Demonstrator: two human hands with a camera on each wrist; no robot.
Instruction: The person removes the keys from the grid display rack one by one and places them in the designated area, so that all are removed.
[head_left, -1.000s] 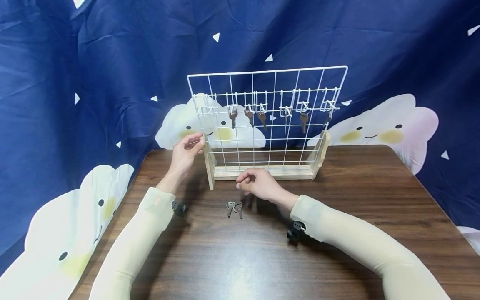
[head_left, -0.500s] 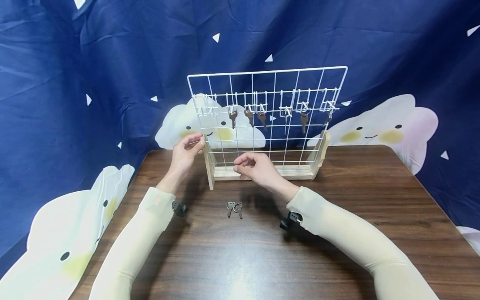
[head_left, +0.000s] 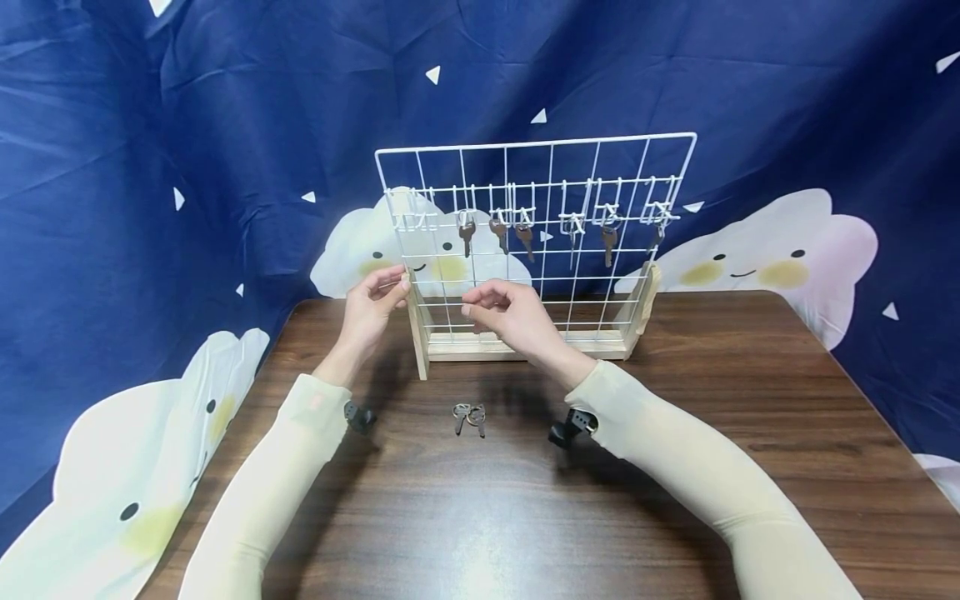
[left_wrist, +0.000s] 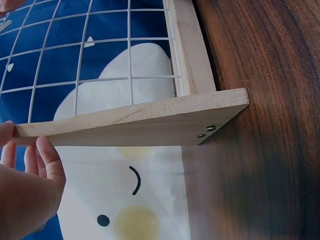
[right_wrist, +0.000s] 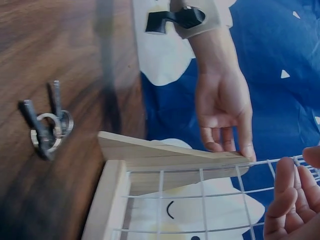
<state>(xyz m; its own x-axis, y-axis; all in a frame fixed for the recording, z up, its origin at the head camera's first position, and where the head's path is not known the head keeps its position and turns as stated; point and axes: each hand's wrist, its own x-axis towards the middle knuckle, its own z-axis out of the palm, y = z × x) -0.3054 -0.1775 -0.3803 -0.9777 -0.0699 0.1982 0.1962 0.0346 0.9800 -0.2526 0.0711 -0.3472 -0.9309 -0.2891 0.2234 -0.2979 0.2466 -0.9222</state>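
A white wire grid (head_left: 536, 143) stands upright in a pale wooden stand (head_left: 525, 346). My left hand (head_left: 371, 298) holds the top of the stand's left side board (left_wrist: 135, 120), thumb and fingers on its edges. In front of the grid's lower left part, my right hand (head_left: 521, 321) has thumb and fingertips pinched together. A small dark shape, seemingly a key, shows just under those fingertips, mostly hidden by the hand. Two keys with rings (right_wrist: 47, 130) lie together on the table before the stand.
Several keys, one of them a brown key (head_left: 467, 237), hang from white hooks (head_left: 573, 223) along the grid's upper part. The stand rests on a dark wood table (head_left: 420, 500). A blue cloth (head_left: 262, 100) with white clouds hangs behind.
My right hand has risen from above the two keys on the table to in front of the grid, shifting slightly left. My left hand has stayed on the side board.
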